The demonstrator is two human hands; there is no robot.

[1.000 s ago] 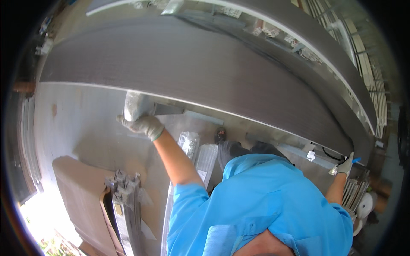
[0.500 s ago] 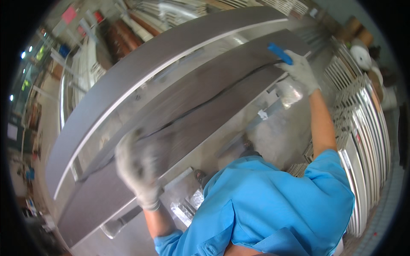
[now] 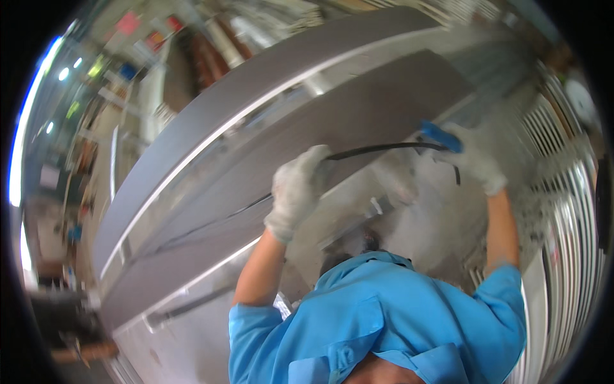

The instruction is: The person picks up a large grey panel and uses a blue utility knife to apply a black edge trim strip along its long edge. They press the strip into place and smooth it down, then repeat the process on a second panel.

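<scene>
A long black flexible strip (image 3: pixel 377 148) runs over a dark grey-brown panel (image 3: pixel 396 89). My left hand (image 3: pixel 295 185), in a pale work glove, is closed around the strip near the panel's middle. Farther left, the strip trails along the panel, blurred. My right hand (image 3: pixel 474 153), also gloved, is closed on a blue tool (image 3: pixel 441 136) whose kind I cannot make out. The strip's right part reaches that hand, and a short black end hangs below it. Between my hands the strip bows slightly upward.
Beyond the panel lies a second long panel (image 3: pixel 173 137) with a curved look and a pale edge. Stacked pale slats or profiles (image 3: pixel 569 249) stand at the right. Lengths of material (image 3: pixel 211 51) lie at the back, and a dark bar (image 3: pixel 198 304) is beside the near edge.
My left hand has moved right and up along the panel and closed on the strip. My right hand has come down and nearer with the blue tool, off the panel's edge.
</scene>
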